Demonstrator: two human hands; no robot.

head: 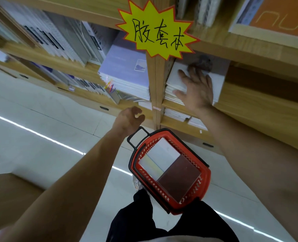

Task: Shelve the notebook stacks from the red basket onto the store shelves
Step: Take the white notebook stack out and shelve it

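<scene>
**Squaring the white stack on the shelf**

At two o'clock, the right hand (196,89) lies flat, fingers spread, on the white notebook stack (176,81) inside the shelf (249,102). Pressing evenly should seat the stack flush against the upright. At centre, the left hand (129,119) hangs loosely curled, holding nothing. At five o'clock, the red basket (205,186) holds more notebooks (164,154).
</scene>
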